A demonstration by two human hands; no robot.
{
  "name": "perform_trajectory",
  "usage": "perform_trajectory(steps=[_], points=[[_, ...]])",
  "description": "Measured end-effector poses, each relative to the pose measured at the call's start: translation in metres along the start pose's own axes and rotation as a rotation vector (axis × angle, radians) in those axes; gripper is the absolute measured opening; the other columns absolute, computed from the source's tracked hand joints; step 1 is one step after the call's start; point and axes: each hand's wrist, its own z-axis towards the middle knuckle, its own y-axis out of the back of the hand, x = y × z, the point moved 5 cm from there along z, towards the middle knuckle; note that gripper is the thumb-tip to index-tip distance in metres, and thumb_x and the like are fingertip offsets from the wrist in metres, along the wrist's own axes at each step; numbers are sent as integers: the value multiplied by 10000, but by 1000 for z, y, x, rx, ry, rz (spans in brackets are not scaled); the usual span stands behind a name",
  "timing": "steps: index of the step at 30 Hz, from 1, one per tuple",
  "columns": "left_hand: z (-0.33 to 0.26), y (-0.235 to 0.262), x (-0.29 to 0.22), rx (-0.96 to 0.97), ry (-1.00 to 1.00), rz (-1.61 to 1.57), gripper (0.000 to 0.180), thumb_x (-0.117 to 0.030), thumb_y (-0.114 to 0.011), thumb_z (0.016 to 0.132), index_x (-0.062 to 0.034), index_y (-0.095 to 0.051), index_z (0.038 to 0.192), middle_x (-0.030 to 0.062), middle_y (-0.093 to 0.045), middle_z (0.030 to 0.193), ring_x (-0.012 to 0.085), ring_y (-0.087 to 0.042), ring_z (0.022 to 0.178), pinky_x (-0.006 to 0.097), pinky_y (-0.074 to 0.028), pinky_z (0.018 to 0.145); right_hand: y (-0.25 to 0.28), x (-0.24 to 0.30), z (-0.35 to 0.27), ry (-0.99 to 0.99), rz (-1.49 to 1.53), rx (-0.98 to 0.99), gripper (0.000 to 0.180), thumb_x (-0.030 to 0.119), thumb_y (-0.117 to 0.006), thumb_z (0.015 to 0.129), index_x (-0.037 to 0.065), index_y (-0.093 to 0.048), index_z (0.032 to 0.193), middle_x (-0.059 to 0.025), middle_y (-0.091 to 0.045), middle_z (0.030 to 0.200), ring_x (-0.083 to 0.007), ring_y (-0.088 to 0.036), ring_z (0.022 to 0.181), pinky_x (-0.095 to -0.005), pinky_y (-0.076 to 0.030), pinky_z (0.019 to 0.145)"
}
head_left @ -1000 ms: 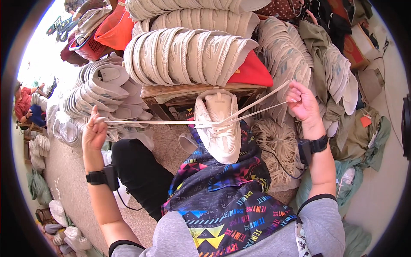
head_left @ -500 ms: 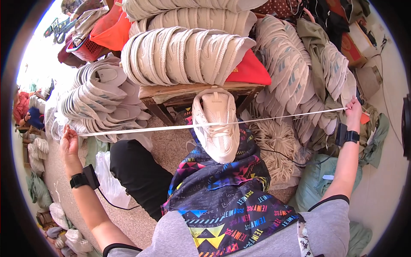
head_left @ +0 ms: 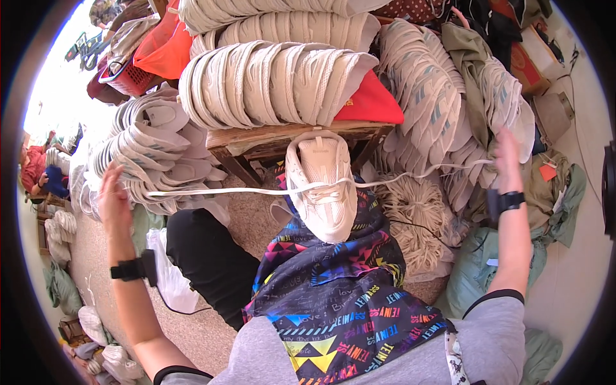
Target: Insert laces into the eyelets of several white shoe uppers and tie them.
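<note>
Hands, two: left hand (head_left: 114, 200); right hand (head_left: 507, 157); one shoe (head_left: 321, 183); one lace (head_left: 218, 191).

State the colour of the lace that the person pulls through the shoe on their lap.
The lace is white, matching the off-white shoe; the head view shows it.

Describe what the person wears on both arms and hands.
Both hands are bare, no gloves. The left hand has a black strap at the wrist carrying a black boxy device, with a thin dark cable running off below it. The right hand has a similar black wrist device. Both upper arms end in short grey sleeves edged with black trim.
</note>
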Motion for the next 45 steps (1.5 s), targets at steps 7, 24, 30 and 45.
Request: perform_trajectory(steps=[7, 24, 30, 45], points=[[-164, -225, 14, 662, 235, 223, 341, -99, -625, 925, 8, -596, 1248, 96, -704, 1020, 120, -623, 849, 269, -492, 836, -231, 15, -236, -149, -51, 903, 195, 210, -652, 891, 41, -679, 986, -6, -656, 875, -83, -557, 770, -240, -456, 665], [-219, -276, 93, 611, -22, 462, 123, -136, -576, 973, -14, -568, 984, -31, -546, 780, 24, -463, 661, 190, -390, 577, -267, 35, -294, 325, -458, 999, 206, 262, -635, 852, 58, -638, 821, -98, -660, 753, -254, -657, 686, -359, -491, 601], [-227, -275, 95, 720, 225, 418, 129, -145, -601, 963, -17, -594, 973, -55, -531, 698, 16, -444, 612, 187, -372, 531, -277, 59, -318, 1163, -597, 901, 113, 135, -637, 806, 50, -573, 766, -124, -597, 760, -332, -600, 744, -409, -485, 661], [-221, -271, 91, 587, 158, 421, 139, -137, -599, 954, 1, -613, 936, -26, -577, 785, 27, -484, 691, 197, -415, 604, -304, 88, -305, 1459, -664, 1191, 403, 87, -756, 643, 40, -521, 966, -141, -494, 1049, -346, -582, 964, -434, -524, 761]])
